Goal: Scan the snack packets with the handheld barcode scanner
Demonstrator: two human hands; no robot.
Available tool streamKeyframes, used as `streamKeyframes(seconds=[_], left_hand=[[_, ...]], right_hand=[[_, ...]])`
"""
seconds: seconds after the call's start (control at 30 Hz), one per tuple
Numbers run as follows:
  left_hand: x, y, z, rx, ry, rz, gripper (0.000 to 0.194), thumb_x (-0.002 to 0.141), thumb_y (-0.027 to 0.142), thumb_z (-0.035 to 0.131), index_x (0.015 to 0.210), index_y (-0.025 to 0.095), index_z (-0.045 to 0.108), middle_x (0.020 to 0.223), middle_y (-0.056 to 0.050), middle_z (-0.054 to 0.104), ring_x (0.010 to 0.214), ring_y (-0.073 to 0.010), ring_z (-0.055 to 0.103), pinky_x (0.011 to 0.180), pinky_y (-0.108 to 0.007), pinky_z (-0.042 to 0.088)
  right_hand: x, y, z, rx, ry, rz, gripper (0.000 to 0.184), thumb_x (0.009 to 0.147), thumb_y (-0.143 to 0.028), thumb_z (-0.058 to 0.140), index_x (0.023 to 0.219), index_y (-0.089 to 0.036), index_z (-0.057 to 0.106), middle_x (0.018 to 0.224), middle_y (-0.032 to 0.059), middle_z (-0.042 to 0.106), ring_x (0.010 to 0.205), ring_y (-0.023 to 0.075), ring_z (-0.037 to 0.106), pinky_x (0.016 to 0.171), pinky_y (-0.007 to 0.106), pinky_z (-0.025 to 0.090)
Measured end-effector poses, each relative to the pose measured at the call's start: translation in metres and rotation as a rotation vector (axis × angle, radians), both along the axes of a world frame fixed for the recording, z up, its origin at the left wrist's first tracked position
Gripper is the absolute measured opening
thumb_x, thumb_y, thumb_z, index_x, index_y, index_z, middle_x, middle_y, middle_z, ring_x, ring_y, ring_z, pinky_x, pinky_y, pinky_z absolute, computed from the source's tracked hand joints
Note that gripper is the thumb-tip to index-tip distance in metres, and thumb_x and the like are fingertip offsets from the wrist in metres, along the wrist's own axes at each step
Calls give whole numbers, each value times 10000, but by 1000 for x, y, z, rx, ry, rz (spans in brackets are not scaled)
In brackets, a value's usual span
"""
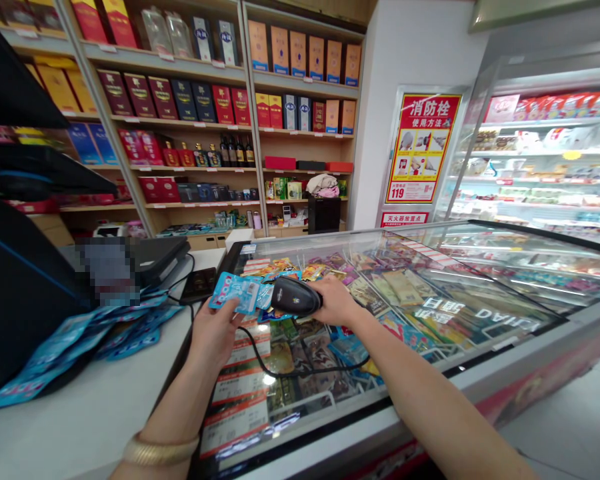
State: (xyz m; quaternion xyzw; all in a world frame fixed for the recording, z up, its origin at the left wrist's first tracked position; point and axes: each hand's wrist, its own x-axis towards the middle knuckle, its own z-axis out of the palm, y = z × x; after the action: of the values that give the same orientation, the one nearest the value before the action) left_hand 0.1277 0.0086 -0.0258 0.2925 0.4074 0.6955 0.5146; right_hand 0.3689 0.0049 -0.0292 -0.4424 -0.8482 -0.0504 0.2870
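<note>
My left hand (220, 331) is closed on the near-left edge of a light-blue snack packet (239, 293), with the printed side up and a white barcode patch facing me. My right hand (336, 301) grips a black handheld barcode scanner (296, 297), its head pointing left at the packet. Between scanner and packet there is little space. A black cable (305, 371) loops below the scanner over the freezer glass. Both hands are above the glass top of a chest freezer (347, 408). The fingers of my right hand are partly hidden behind the scanner.
More blue packets (130, 333) lie in a pile on the white counter (115, 407) at left, beside a dark monitor stand (25, 300). A black box-shaped device (165, 253) and a dark phone-like slab (199, 285) sit near the freezer. Behind stand shelves of boxed bottles (220, 103).
</note>
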Motion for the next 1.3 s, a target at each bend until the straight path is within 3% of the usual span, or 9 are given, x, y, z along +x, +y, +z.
streamKeyframes(seconds=[0.13,0.27,0.47,0.63,0.73,0.83,1.03,1.17,1.3], left_hand=[[1,-3,4,-17,-42,0,169,642,81,656,768,159,576,748,-5,685,707,-147,677,780,-370,587],[-2,-7,13,-119,-88,-2,85,780,67,527,759,144,557,714,-46,684,714,-184,705,744,-414,611],[-36,4,38,7,-267,238,145,829,26,478,783,157,519,739,-18,661,787,-165,708,760,-358,619],[-75,15,55,37,-377,422,158,855,21,465,784,153,516,863,-60,646,946,-124,679,811,-205,579],[-83,16,54,18,-407,464,145,871,31,448,832,153,517,1041,-106,642,1068,-117,643,830,-153,550],[-82,16,46,12,-402,442,153,856,22,432,890,129,536,1157,-144,618,1141,-137,613,900,-191,537],[-70,13,37,-6,-327,390,157,822,40,452,879,133,565,1121,-145,632,1069,-135,642,908,-216,536],[-51,14,25,-10,-110,282,162,752,95,571,897,164,594,939,-83,681,876,-148,685,849,-304,564],[-26,20,5,102,643,76,227,724,223,616,942,174,660,944,-84,715,882,-213,679,894,-422,536]], right_hand=[[1,0,-3,19,20,-21,135,709,-282,644,825,-215,629,770,20,711,749,197,639,731,279,340],[3,2,-6,27,49,-16,158,712,-275,644,857,-213,648,801,29,720,775,204,641,736,284,340],[5,3,-7,8,65,-1,136,728,-289,621,834,-208,648,773,42,719,738,205,633,709,292,329],[8,4,-9,16,99,12,167,731,-284,616,877,-213,655,803,35,722,769,204,640,733,294,340],[10,5,-10,29,102,-1,133,714,-275,619,826,-209,651,765,35,713,762,208,644,738,295,347],[11,5,-9,30,97,-10,155,716,-260,607,852,-210,663,778,38,722,775,213,653,739,295,353],[14,7,-8,36,97,-52,149,733,-277,611,847,-208,678,766,42,725,739,209,646,702,287,350],[16,9,-9,54,103,-94,161,752,-311,631,864,-210,687,779,39,729,753,212,655,711,287,361],[16,8,-7,47,83,-115,168,750,-319,653,874,-212,690,808,38,737,777,214,666,708,281,371]])
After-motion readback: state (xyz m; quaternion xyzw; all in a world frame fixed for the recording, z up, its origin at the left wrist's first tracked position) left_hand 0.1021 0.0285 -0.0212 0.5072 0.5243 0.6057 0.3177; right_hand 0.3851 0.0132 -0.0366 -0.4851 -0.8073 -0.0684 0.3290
